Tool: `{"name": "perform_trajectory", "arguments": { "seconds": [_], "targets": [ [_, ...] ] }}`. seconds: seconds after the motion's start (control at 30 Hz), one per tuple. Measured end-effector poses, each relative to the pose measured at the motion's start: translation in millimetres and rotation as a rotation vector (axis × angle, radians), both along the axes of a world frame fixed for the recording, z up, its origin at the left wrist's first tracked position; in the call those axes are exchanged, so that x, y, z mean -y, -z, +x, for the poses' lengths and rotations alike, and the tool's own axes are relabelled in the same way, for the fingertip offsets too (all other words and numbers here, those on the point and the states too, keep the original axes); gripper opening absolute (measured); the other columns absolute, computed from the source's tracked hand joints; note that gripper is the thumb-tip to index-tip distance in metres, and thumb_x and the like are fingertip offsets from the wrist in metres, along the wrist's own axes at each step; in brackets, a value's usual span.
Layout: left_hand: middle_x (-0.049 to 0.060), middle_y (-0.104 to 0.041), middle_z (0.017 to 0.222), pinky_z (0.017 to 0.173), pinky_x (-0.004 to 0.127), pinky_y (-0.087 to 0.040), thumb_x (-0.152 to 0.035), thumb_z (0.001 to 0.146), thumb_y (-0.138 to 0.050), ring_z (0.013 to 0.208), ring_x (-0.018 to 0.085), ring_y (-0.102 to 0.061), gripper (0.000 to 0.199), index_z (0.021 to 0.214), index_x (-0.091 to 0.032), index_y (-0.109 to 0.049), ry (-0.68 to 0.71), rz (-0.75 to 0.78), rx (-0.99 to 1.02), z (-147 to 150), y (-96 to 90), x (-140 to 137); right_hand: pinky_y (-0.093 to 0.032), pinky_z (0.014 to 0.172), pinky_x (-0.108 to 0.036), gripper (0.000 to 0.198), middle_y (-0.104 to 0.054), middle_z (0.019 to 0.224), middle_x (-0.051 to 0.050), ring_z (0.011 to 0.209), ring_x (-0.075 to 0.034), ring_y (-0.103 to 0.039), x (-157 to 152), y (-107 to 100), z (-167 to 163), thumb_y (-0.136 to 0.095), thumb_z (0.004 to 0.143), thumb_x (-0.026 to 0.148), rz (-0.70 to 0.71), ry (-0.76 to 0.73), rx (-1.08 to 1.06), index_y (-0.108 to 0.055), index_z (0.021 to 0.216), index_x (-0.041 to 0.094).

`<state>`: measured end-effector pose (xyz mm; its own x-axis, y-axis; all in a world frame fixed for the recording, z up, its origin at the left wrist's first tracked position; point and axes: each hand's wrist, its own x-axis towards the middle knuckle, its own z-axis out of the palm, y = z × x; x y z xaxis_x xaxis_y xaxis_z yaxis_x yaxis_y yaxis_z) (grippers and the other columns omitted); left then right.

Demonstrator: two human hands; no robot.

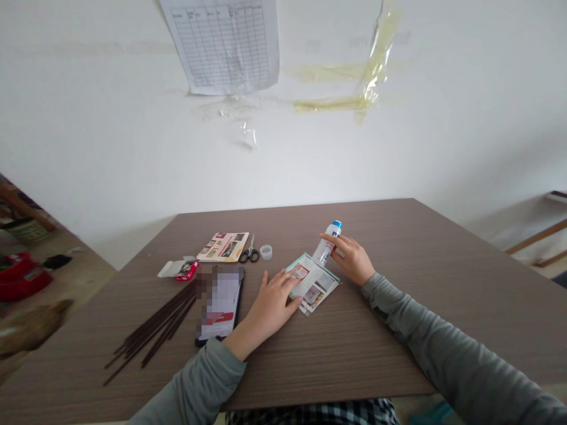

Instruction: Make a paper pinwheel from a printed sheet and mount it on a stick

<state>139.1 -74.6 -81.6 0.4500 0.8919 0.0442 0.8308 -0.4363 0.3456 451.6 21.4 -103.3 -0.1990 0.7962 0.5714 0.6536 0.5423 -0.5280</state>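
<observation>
Left hand (278, 295): fingers spread, gripping nothing, tips on leaflet (319, 285). Right hand (353, 258): fingers curled round bottle (321, 254), near end at leaflet's edge. Risk: leaflet could skid if left press too light.

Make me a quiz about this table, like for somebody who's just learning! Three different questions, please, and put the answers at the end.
1. Which hand touches the clear plastic bottle with a blue end?
2. True or false: the black-handled metal scissors lie beside the small, round, translucent ring.
3. What is under the fingers of the left hand?
A) the small red-and-white cardboard box
B) the white printed paper piece with a green edge
C) the long, thin, dark sticks

Key:
1. The right hand.
2. True.
3. B.
</observation>
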Motion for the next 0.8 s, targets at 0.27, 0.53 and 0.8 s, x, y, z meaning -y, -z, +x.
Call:
{"name": "perform_trajectory", "arguments": {
  "seconds": [0.27, 0.53, 0.8],
  "targets": [
    [0.020, -0.077, 0.190, 0.160, 0.086, -0.034, -0.023, 0.122, -0.080, 0.187, 0.043, -0.063, 0.047, 0.169, -0.026, -0.085, -0.029, -0.009, -0.026, 1.8, -1.5, 1.0, -0.076, 0.099, -0.049, 0.060, -0.100, 0.111, -0.007, 0.103, -0.041, -0.097, 2.6, 8.5, -5.8, -0.090, 0.107, 0.050, -0.139, 0.096, -0.166, -0.089, 0.165, 0.034],
    [0.020, -0.072, 0.195, 0.162, 0.086, -0.028, -0.020, 0.122, -0.081, 0.189, 0.043, -0.062, 0.049, 0.170, -0.026, -0.084, -0.031, -0.050, -0.045, 2.8, -13.1, 0.4, -0.080, 0.097, -0.053, 0.069, -0.097, 0.108, -0.012, 0.098, -0.037, -0.095, -6.0, 10.2, -33.0, -0.079, 0.105, 0.098, -0.305, -0.065, -0.573, -0.085, 0.111, 0.030],
    [0.021, -0.073, 0.194, 0.162, 0.088, -0.027, -0.021, 0.123, -0.073, 0.189, 0.045, -0.061, 0.049, 0.171, -0.024, -0.082, -0.026, -0.048, -0.058, 4.3, -15.3, 4.2, -0.081, 0.093, -0.052, 0.094, -0.087, 0.087, -0.008, 0.091, -0.035, -0.091, -1.0, 12.8, -45.5, -0.064, 0.093, 0.126, -0.457, -0.134, -0.657, -0.071, 0.094, 0.032]
  ]
}}
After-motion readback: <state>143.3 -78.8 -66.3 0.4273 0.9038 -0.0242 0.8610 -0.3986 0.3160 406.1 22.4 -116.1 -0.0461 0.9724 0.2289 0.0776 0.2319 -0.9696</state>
